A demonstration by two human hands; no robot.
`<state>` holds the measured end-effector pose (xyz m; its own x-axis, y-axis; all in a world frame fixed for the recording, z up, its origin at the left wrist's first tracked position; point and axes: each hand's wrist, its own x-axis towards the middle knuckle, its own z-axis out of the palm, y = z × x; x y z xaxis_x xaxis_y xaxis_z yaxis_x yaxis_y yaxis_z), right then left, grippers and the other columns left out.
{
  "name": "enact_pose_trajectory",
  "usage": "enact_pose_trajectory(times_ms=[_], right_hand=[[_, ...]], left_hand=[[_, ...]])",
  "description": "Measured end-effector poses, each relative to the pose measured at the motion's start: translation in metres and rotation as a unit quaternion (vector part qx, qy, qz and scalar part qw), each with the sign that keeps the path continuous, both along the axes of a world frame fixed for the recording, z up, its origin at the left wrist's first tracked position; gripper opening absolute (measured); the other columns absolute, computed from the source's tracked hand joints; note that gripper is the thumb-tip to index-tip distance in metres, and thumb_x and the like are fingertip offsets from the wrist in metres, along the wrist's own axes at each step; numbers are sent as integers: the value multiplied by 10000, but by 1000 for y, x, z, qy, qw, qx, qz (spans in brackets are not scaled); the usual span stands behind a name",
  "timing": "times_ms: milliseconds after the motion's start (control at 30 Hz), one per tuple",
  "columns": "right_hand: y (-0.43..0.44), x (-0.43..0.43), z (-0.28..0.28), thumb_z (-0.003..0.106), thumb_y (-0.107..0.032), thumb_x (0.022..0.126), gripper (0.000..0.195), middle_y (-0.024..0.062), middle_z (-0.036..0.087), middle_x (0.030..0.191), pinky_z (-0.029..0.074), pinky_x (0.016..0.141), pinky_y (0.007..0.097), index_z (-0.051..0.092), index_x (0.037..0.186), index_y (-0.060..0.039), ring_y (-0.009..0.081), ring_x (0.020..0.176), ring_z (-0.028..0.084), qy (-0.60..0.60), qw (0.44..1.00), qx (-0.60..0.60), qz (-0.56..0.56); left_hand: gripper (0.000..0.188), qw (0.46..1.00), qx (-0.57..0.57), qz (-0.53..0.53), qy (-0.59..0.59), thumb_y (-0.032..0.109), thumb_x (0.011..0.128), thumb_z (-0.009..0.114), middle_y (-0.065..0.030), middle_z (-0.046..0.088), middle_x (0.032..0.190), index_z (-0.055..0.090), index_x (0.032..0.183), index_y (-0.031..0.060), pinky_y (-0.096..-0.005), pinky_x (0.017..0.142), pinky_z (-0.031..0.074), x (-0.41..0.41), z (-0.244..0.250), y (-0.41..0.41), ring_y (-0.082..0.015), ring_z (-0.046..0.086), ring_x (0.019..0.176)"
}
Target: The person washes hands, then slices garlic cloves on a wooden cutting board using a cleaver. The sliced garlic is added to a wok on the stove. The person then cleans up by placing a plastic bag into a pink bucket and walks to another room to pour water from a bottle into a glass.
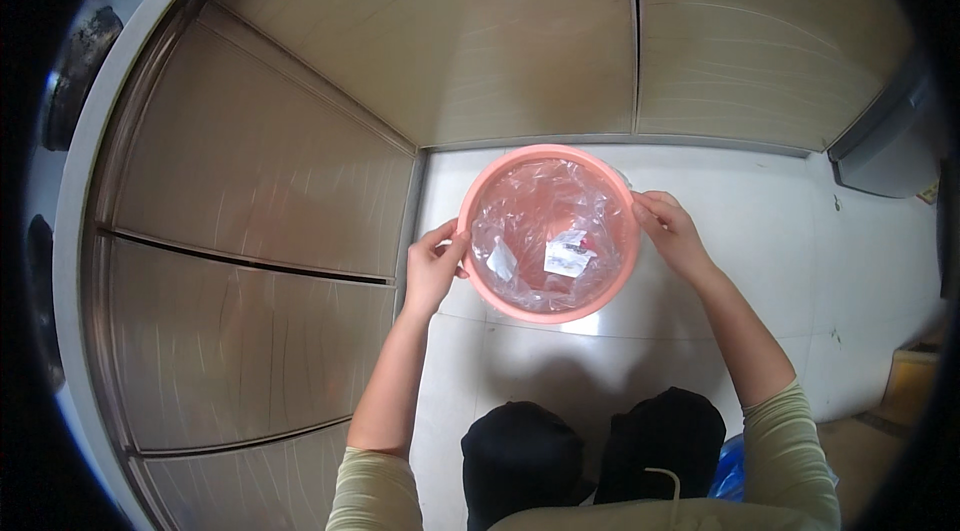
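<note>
Between my hands is a round pink plastic bin (553, 317), seen from above. My left hand (433, 264) pinches its rim on the left side, thumb on top and fingers outside. On the right side, my right hand (673, 231) grips the rim with thumb and fingers. A clear plastic bag (525, 193) lines the inside of the bin, crumpled against its wall. Down in it lie a white piece of paper (568, 255) with printing and a smaller white scrap (502, 261).
Brownish cabinet doors (255, 156) rise at the left and far side. White floor tiles (735, 231) surround the bin. A grey appliance or container (885, 148) stands at the far right. Blue plastic (727, 471) lies beside my right knee, and a yellowish box (911, 384) sits at the right edge.
</note>
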<state>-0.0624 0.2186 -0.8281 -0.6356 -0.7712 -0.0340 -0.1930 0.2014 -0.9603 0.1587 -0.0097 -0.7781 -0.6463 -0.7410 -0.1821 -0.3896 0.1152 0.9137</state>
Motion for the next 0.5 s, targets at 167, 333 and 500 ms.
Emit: enact_pose_trajectory(times_ms=[167, 333, 500], right_hand=[[-8, -2, -26, 514, -184, 894, 289, 72, 524, 1051, 434, 771, 248, 568, 1141, -44, 150, 914, 530, -7, 999, -31, -35], [-8, 5, -24, 505, -173, 897, 313, 74, 544, 1011, 432, 778, 248, 541, 1171, -27, 145, 902, 530, -27, 999, -5, -37], [-5, 2, -28, 496, -145, 899, 347, 50, 557, 973, 421, 798, 239, 498, 1230, -37, 123, 877, 528, -48, 998, 7, -30]], left_hand=[[293, 966, -229, -63, -97, 172, 840, 584, -98, 582, 932, 607, 1067, -13, -243, 586, 504, 2, -15, -15, -113, 588, 707], [362, 994, 112, 1, 11, 223, 868, 564, -88, 597, 1027, 542, 1191, 60, -278, 748, 502, 5, -29, -8, -128, 583, 889], [377, 981, 176, 83, 2, 232, 887, 538, -14, 609, 1033, 502, 1240, 107, -302, 752, 507, 3, -36, 14, -116, 581, 903]])
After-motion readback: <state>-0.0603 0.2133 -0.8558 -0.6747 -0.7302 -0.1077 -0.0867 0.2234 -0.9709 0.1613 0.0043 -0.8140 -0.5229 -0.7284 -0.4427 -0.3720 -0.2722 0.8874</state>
